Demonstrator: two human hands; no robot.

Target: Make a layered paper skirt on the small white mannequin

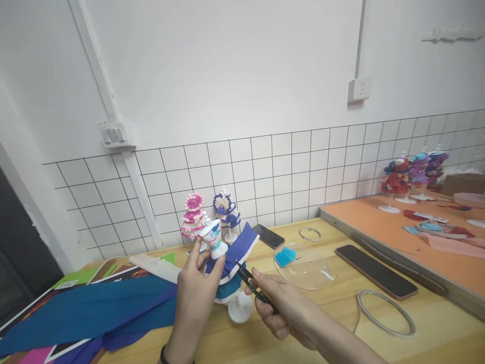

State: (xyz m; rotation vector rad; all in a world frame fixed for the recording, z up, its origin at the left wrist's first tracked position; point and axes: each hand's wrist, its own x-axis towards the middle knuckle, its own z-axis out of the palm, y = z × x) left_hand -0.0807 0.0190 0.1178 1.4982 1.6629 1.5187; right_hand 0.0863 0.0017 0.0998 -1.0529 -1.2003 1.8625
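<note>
My left hand [197,288] is closed around a small white stand [216,248] with teal and pink paint, tilted toward me. A blue-violet paper strip with a white edge [244,245] wraps partly round it, its loose end sticking up to the right. Below lies a teal ruffled layer [228,290], and the stand's round white foot [240,308] points down. My right hand [278,306] grips dark tweezers [257,292], whose tips touch or nearly touch the strip. Exactly how the strip is fixed at my left thumb cannot be seen.
Pink [194,217] and navy [227,215] decorated stands are behind. Teal paper [91,308] lies left. To the right are a clear round plate [310,270] with a blue fringed piece [285,257], two phones [375,270], [270,236] and a coiled tube [411,321]. An orange-topped table [364,222] adjoins.
</note>
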